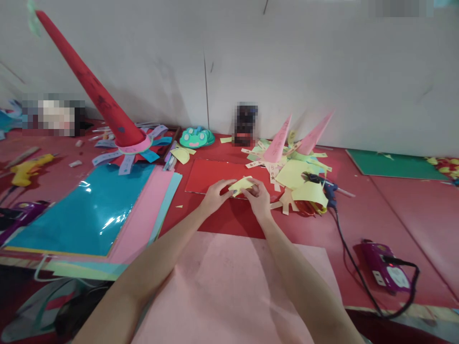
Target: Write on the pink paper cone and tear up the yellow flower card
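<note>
Between my two hands is a small piece of pale yellow paper point(241, 186), held above a red sheet point(201, 177). My left hand point(216, 196) pinches its left end between thumb and fingers. At the right end, the bent fingers of my right hand point(258, 196) grip it. Below my forearms lies a large pink sheet point(222, 277). To the right of my right hand, yellow paper cutouts point(294, 174) are heaped around two pink paper cones point(278, 142).
A tall red cone point(96, 91) with paper strips stands left. A glossy blue sheet point(89, 210) tops stacked coloured paper. A blue glue gun point(330, 191) has a cable to a purple power strip point(385, 267). A yellow glue gun point(30, 168) lies far left; a green board point(394, 165) is at right.
</note>
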`<state>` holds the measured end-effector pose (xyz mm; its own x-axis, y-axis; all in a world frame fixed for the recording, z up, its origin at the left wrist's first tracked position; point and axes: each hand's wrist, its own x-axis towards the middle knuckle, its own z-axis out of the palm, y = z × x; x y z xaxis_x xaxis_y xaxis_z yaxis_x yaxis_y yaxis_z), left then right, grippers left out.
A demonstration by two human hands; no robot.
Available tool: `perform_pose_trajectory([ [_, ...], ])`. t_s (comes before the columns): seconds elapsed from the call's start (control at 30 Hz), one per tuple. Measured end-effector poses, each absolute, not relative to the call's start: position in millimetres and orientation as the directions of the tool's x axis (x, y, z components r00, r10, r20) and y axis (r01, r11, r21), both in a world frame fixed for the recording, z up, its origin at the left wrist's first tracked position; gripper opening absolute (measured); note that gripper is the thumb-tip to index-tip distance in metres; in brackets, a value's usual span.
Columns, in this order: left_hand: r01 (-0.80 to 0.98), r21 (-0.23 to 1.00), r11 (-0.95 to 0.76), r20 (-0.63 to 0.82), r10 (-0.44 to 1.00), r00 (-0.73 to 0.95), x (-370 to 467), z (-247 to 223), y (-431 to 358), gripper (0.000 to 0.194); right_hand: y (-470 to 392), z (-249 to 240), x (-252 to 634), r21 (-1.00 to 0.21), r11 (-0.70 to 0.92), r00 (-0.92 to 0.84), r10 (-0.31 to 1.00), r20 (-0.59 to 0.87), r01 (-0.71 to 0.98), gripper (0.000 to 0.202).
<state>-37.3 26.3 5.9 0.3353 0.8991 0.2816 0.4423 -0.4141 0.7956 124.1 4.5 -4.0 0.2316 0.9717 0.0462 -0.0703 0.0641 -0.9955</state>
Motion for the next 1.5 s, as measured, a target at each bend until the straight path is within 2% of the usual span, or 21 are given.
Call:
perform_pose_trajectory([
  [0.2, 0.412, 0.856, -0.312, 0.205, 0.937, 0.282, -39.7, 9.2, 28.9, 0.021, -0.1, -2.7, 121.2, -0.996, 0.041, 0.180, 0.983, 0.027, -0.075, 0.043],
  [0.4, 0.426, 0.832, -0.356, 0.255, 0.926, 0.277, -39.9, 5.4, 25.3, 0.017, -5.0, -7.1, 116.2, -0.984, 0.033, 0.145, 0.989, 0.007, -0.176, 0.070],
  [0.6, 0.494, 0.734, -0.467, 0.359, 0.883, 0.301, -43.2, 3.4, 22.5, 0.012, -6.5, -5.2, 109.5, -0.990, 0.048, 0.151, 0.988, 0.028, -0.130, 0.072],
  [0.73, 0.509, 0.697, -0.505, 0.412, 0.863, 0.292, -43.8, 3.9, 22.5, 0.016, -8.4, -1.5, 109.6, -0.999, 0.034, 0.153, 0.988, 0.028, -0.034, 0.071],
  [0.87, 0.510, 0.629, -0.587, 0.474, 0.809, 0.348, -39.4, 3.1, 26.5, 0.021, -9.6, -2.3, 112.6, -0.999, 0.033, 0.155, 0.988, 0.027, -0.034, 0.069],
  [1.0, 0.532, 0.563, -0.633, 0.482, 0.774, 0.411, -33.7, 2.4, 30.5, 0.023, -9.1, -5.5, 116.1, -0.999, 0.032, 0.182, 0.983, 0.028, -0.017, 0.065],
  [1.1, 0.551, 0.545, -0.632, 0.483, 0.774, 0.409, -31.7, 1.2, 31.7, 0.017, -8.0, -7.7, 118.3, -0.999, 0.031, 0.203, 0.979, 0.033, 0.014, 0.064],
  [1.3, 0.558, 0.489, -0.670, 0.508, 0.739, 0.442, -32.0, -1.9, 33.2, 0.015, -7.2, -6.4, 121.3, -0.998, 0.009, 0.223, 0.975, 0.023, 0.063, 0.074],
  [1.4, 0.577, 0.415, -0.703, 0.544, 0.700, 0.463, -33.0, 1.1, 30.2, 0.017, -6.7, -6.7, 122.3, -0.996, 0.026, 0.202, 0.978, 0.042, 0.081, 0.075],
  [1.5, 0.610, 0.307, -0.731, 0.576, 0.653, 0.492, -32.9, 7.1, 25.9, 0.020, -6.6, -8.1, 124.1, -0.983, 0.060, 0.233, 0.967, 0.100, 0.173, 0.077],
])
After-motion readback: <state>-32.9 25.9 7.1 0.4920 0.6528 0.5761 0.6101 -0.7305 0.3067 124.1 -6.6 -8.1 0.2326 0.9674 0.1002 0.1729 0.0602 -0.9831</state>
